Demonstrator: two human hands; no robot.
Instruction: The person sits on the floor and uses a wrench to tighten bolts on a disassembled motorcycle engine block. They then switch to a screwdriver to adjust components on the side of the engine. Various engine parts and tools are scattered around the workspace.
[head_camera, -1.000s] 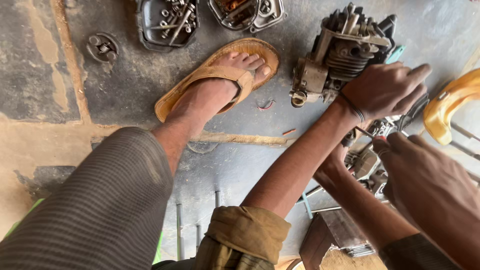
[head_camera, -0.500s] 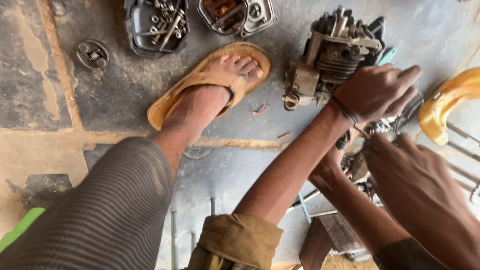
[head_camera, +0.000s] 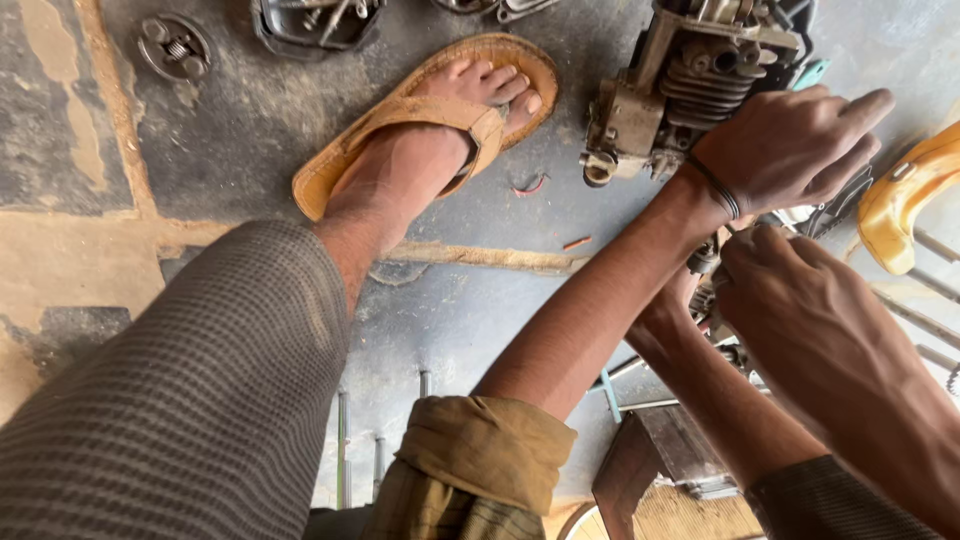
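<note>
Left hand (head_camera: 790, 150), thin dark band at wrist, hovers over grimy grey finned metal engine block (head_camera: 690, 85) near top edge of stained concrete floor (head_camera: 200, 150); fingers loosely curled, forefinger out, nothing visibly gripped. Right hand (head_camera: 800, 300) bent down onto dark small parts (head_camera: 712, 290) below engine; grasp hidden, cannot tell. Judgement: engine stripped, part dismantled, work mid-way. Tan leather sandal (head_camera: 345, 160) left of engine. Yellow plastic cover (head_camera: 905, 200) at right edge. No packages, labels, signs visible.
</note>
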